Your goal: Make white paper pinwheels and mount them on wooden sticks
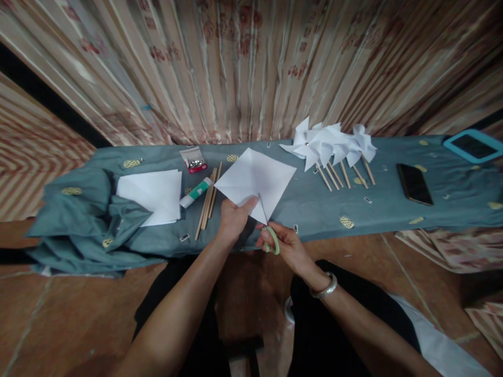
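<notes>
Pinched in my left hand (234, 217) is a square sheet of white paper (257, 175), turned so that one corner points at me. My right hand (286, 242) grips green-handled scissors (275, 242), whose blades lie at the paper's near corner and point inward. How far the blades have cut cannot be made out. Left of the sheet are several thin wooden sticks (207, 204), a glue stick (196, 192) and a small open box of metal pins (194, 160). A stack of white paper (151, 196) lies farther left, partly covered by cloth.
Several white paper pinwheels (328, 145) on wooden sticks lie at the back right of the cloth-covered table (377, 209). A black phone (414, 184) and a blue-framed tablet (473, 146) are farther right. Bunched cloth (90, 225) sits at the left end, and a patterned curtain (236, 68) hangs behind.
</notes>
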`<state>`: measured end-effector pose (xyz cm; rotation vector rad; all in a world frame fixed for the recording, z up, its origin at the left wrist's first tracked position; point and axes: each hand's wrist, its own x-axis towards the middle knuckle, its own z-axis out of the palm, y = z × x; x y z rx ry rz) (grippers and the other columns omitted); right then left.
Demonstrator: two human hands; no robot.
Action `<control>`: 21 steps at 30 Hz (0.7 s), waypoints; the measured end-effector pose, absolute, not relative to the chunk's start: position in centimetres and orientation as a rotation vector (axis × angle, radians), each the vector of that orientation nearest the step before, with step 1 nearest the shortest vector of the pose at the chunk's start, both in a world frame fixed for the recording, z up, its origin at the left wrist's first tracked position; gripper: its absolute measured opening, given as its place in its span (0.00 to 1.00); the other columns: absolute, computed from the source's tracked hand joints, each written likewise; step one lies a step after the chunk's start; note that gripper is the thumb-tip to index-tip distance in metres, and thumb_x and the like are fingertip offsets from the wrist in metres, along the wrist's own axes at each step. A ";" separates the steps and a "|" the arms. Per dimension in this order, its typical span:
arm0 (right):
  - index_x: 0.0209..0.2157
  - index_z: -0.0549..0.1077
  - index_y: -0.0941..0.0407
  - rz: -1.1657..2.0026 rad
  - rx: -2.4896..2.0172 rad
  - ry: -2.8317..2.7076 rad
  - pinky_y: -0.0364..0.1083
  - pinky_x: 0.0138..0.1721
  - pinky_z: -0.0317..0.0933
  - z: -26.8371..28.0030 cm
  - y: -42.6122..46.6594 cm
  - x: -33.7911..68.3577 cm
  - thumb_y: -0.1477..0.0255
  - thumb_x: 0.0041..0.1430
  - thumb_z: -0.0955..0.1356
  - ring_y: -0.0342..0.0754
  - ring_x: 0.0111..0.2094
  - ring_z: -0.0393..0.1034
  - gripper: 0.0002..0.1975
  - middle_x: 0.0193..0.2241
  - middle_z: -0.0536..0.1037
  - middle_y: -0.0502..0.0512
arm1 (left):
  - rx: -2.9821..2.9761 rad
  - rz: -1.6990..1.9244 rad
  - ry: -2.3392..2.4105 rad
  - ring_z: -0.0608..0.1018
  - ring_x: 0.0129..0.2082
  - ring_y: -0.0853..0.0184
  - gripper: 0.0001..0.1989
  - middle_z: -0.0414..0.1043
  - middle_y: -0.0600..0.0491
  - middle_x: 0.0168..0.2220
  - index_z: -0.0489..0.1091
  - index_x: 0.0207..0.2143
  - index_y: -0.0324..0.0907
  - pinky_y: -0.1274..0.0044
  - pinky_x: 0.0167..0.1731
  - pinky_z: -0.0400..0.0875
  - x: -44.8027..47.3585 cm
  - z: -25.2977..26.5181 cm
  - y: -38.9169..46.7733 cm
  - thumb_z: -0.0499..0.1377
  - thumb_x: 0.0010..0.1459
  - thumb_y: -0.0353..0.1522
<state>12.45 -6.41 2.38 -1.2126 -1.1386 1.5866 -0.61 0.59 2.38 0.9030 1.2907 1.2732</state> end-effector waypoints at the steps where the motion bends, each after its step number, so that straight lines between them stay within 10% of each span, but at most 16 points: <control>1: 0.35 0.74 0.56 1.598 -1.206 -1.141 0.41 0.24 0.60 2.4 -6.5 12.5 0.51 0.49 0.71 0.40 0.22 0.64 0.22 0.22 0.74 0.49 | 0.893 1.294 1.291 0.75 0.27 0.66 0.13 0.76 0.51 0.27 0.75 0.27 0.36 0.76 0.31 0.69 -0.7 2.4 0.7 0.67 0.39 0.36; 12: 0.40 0.75 0.56 1.919 -1.197 -1.364 0.41 0.28 0.60 4.3 -6.4 17.7 0.57 0.49 0.73 0.41 0.27 0.69 0.20 0.27 0.78 0.51 | 0.845 1.518 1.275 0.79 0.36 0.61 0.15 0.79 0.49 0.36 0.75 0.32 0.39 0.71 0.42 0.72 -3.5 1.5 2.7 0.69 0.38 0.34; 21: 0.38 0.76 0.54 1.443 -1.245 -0.993 0.41 0.30 0.63 4.5 -4.3 20.4 0.53 0.44 0.75 0.41 0.26 0.71 0.24 0.29 0.81 0.52 | 1.187 1.361 1.320 0.78 0.45 0.58 0.19 0.80 0.50 0.39 0.76 0.38 0.41 0.70 0.49 0.70 -4.0 2.4 1.8 0.69 0.40 0.32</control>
